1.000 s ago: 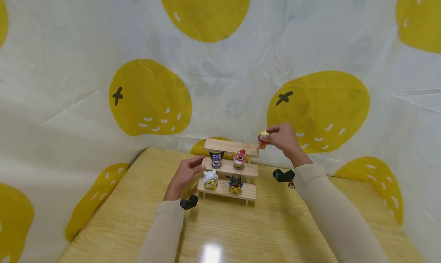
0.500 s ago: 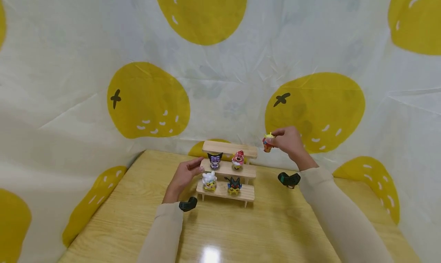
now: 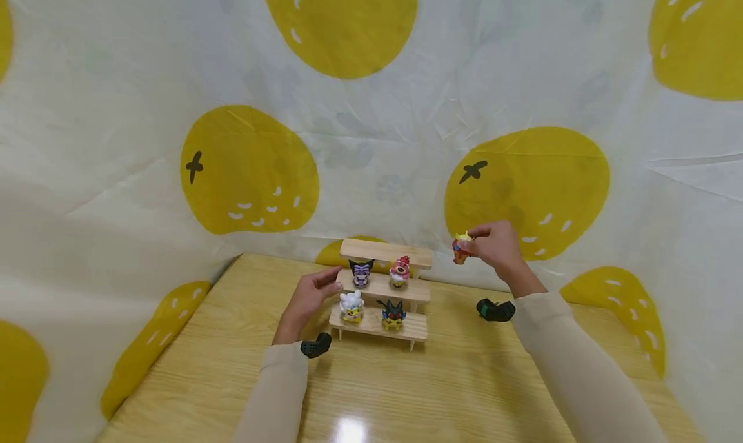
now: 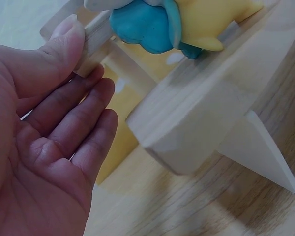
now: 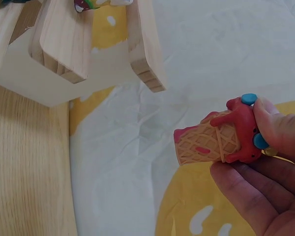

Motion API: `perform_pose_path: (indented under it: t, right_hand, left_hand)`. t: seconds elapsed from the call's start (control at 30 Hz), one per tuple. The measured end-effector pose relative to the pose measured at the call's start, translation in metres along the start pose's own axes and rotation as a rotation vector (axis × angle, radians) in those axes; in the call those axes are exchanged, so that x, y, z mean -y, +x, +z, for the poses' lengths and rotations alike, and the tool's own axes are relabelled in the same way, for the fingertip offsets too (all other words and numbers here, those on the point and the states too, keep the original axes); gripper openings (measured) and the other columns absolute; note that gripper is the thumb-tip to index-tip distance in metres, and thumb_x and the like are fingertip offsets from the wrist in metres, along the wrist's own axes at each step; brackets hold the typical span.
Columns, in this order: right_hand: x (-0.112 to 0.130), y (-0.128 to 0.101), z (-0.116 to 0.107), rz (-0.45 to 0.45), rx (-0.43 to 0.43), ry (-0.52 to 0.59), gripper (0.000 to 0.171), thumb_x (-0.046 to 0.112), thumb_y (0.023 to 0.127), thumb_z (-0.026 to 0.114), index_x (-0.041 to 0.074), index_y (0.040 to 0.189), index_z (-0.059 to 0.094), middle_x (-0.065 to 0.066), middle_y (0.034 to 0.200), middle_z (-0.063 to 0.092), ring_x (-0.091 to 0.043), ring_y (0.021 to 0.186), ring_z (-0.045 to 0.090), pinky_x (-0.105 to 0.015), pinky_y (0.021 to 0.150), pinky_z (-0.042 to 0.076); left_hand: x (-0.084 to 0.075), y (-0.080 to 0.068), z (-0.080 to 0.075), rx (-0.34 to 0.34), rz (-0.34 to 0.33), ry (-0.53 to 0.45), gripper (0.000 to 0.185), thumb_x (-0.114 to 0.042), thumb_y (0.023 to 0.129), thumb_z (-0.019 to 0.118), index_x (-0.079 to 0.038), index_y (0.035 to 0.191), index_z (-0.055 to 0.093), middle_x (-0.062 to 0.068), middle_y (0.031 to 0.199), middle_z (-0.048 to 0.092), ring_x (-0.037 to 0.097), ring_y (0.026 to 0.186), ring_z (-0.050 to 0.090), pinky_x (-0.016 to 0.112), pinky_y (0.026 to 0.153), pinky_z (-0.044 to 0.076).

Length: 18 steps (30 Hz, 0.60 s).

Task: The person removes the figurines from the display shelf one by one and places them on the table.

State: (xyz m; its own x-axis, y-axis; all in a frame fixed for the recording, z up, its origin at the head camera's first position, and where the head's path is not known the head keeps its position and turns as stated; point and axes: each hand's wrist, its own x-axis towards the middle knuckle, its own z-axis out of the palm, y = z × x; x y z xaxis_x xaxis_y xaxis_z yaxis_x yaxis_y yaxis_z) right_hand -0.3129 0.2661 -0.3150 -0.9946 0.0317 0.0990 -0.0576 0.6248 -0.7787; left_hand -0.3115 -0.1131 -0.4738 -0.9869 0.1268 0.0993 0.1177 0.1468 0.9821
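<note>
A three-tier wooden display stand (image 3: 386,252) stands on the table. My left hand (image 3: 307,300) holds the left end of its middle tier, thumb and index finger at the wood, other fingers loosely bent. To the right of the top tier, my right hand (image 3: 496,246) pinches a small figurine (image 5: 214,135) in the air. This figurine has a waffle-cone body, red and blue parts and a yellow top. The middle tier bears a purple-and-black figurine (image 3: 360,274) and a pink-and-red one (image 3: 400,272). On the lowest tier sit a white-and-yellow figurine (image 3: 351,306) and a black-eared one (image 3: 393,315).
A pale cloth (image 3: 383,166) printed with big yellow fruit hangs behind and around the wooden table (image 3: 371,385). Each wrist carries a dark device, the left one (image 3: 316,345) close to the stand's lower left corner.
My right hand has carried the cone figurine rightward and slightly down, away from the top tier's right end. The left hand stays at the middle tier, and the other figurines keep their places.
</note>
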Motion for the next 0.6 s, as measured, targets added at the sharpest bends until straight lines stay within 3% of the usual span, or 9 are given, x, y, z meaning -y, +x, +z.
perform_pose_path:
  t: [0.4,0.6]
  right_hand:
    - [-0.013,-0.003,0.008,0.022,-0.020,-0.021,0.042,0.020,0.094,0.078,-0.009,0.124,0.072,-0.031,0.127,0.069,-0.032,0.098,0.069,-0.025,0.073,0.059]
    - [-0.018,-0.002,0.010,0.008,-0.012,-0.031,0.043,0.018,0.095,0.076,-0.011,0.125,0.069,-0.031,0.132,0.062,-0.036,0.104,0.065,-0.025,0.074,0.058]
  left_hand:
    - [0.008,-0.002,-0.003,0.002,-0.005,0.002,0.049,-0.008,0.101,0.068,0.000,0.148,0.056,0.024,0.149,0.059,0.039,0.138,0.058,0.046,0.111,0.054]
    - [0.003,-0.001,-0.002,-0.001,0.013,0.016,0.049,-0.010,0.102,0.067,0.000,0.148,0.057,0.023,0.149,0.060,0.038,0.137,0.060,0.048,0.112,0.053]
